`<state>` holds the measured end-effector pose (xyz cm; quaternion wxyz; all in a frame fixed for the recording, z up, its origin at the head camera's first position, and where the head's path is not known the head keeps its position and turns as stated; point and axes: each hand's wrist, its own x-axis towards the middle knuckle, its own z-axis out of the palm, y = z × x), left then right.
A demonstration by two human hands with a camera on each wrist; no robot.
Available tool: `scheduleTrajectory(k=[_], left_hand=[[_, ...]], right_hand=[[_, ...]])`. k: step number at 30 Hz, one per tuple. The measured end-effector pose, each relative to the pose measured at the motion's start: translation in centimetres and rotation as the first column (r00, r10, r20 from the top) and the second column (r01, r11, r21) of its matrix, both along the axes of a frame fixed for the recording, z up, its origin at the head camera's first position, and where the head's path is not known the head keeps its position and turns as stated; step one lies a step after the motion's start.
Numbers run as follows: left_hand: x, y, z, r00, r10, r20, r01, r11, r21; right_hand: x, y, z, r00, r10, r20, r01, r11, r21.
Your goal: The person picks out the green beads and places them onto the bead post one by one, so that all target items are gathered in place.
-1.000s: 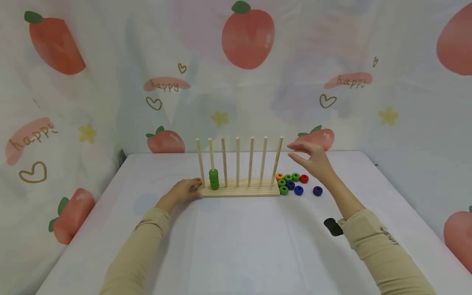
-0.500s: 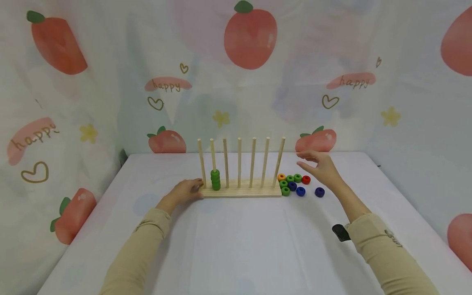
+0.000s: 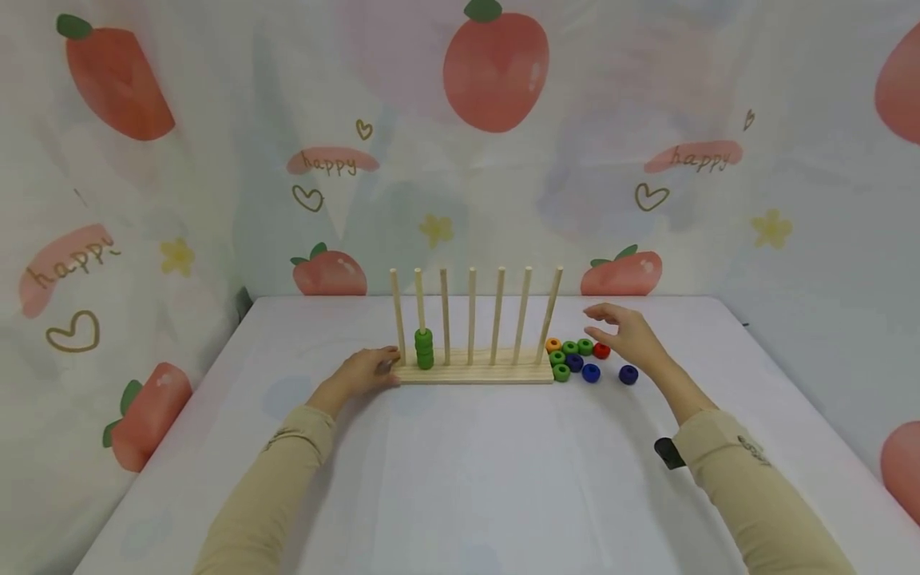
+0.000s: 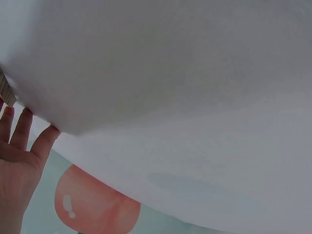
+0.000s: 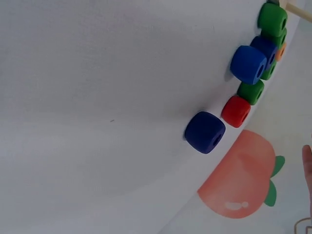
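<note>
My left hand [image 3: 362, 373] holds the left end of a wooden peg rack [image 3: 474, 374], thumb at the near side and fingers towards the back. In the left wrist view a corner of the rack's base [image 4: 7, 91] shows by the fingertips. Several green beads [image 3: 424, 350] are stacked on the second peg from the left. My right hand [image 3: 631, 335] hovers near the loose beads, thumb and fingers apart, holding nothing. A red bead [image 3: 601, 350] lies just below its fingertips. In the right wrist view a dark blue bead [image 5: 205, 132] lies apart from the rest.
By the rack's right end lie an orange bead [image 3: 553, 345], several green beads [image 3: 585, 346] and a blue bead [image 3: 591, 373]. The other pegs [image 3: 471, 315] stand upright and bare. Patterned cloth [image 3: 496, 200] hangs behind the white table [image 3: 460, 479].
My right hand has moved away from the rightmost peg, to the right and then down towards the beads. The left hand keeps its hold on the rack. The whole head view has shifted slightly.
</note>
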<state>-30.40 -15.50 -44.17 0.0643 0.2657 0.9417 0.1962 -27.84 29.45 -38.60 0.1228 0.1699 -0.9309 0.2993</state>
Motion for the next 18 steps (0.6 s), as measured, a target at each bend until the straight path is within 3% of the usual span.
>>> scheduleTrajectory(k=[12, 18], left_hand=[[-0.1, 0.0, -0.2, 1.0, 0.0, -0.004, 0.0, 1.0, -0.02], [-0.2, 0.1, -0.3, 1.0, 0.012, -0.001, -0.012, 1.0, -0.025]], right_hand=[[-1.0, 0.7, -2.3, 0.985, -0.029, 0.17, 0.013, 0.996, 0.091], [-1.4, 0.9, -2.6, 0.972, -0.064, 0.224, 0.03, 0.988, 0.152]])
